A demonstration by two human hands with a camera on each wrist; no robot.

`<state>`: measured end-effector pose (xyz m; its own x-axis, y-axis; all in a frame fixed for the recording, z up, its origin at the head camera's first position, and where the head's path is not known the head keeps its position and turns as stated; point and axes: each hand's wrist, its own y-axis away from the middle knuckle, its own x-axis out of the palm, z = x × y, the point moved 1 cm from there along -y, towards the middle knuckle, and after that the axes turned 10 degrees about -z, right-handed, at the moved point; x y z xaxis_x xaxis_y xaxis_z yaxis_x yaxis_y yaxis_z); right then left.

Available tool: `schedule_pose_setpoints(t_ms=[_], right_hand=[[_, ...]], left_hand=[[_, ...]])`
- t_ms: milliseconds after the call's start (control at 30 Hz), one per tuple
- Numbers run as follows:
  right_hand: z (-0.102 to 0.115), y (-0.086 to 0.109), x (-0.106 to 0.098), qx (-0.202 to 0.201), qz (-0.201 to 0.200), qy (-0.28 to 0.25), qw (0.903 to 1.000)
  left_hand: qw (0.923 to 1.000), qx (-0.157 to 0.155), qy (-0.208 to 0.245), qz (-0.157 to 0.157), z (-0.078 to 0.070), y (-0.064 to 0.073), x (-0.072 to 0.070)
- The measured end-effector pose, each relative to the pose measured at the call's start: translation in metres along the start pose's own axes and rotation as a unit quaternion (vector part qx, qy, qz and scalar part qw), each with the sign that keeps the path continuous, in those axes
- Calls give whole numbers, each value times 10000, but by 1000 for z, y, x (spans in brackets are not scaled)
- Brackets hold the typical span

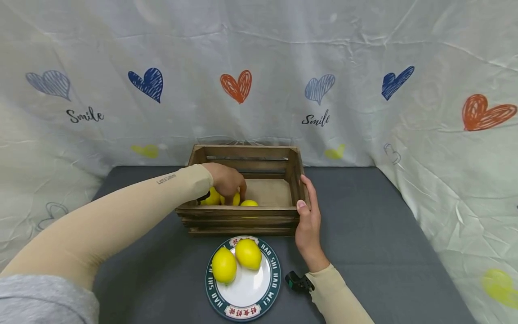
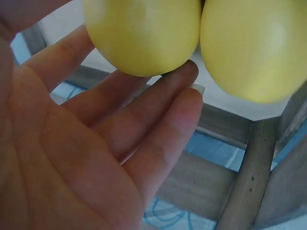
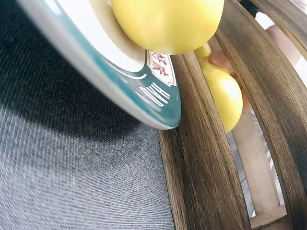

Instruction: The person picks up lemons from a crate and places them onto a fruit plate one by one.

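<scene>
My left hand (image 1: 226, 179) reaches down into a slatted wooden crate (image 1: 243, 221). Its fingers and thumb curl round a lemon (image 2: 144, 36), with a second lemon (image 2: 256, 48) beside that one in the left wrist view. Further lemons show on the crate floor, one at the left (image 1: 210, 198) and one at the front (image 1: 249, 203). At the crate's right end, my right hand (image 1: 309, 225) grips the front corner, thumb on the front side and fingers along the outer side. Two lemons, one left (image 1: 224, 265) and one right (image 1: 248, 254), lie on a green-rimmed plate (image 1: 247, 294).
The plate stands close in front of the crate on a dark grey tabletop (image 1: 364, 234). Behind the crate hangs a pale curtain (image 1: 275, 54) printed with hearts. Gaps between the crate's slats (image 3: 201, 167) show lemons inside.
</scene>
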<state>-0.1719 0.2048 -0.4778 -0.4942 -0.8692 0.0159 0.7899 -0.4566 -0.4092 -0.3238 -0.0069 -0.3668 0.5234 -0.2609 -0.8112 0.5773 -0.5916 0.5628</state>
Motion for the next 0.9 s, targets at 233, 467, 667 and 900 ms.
schedule_pose_setpoints(t_ms=[233,467,667,900], right_hand=[[0,0,2,21,-13,-51,10000],[0,0,1,35,-12,-142,9999],[-1,0,1,23,5,-212,9998],[1,0,2,54,2,-348,9994]], left_hand=[[9988,-17,-62,-491,1,18,-7],[9946,248,46,-1008,2,34,-11],[9877,439,-12,-1498,5,49,-13],[9833,517,-7,-1746,-3,75,-22]])
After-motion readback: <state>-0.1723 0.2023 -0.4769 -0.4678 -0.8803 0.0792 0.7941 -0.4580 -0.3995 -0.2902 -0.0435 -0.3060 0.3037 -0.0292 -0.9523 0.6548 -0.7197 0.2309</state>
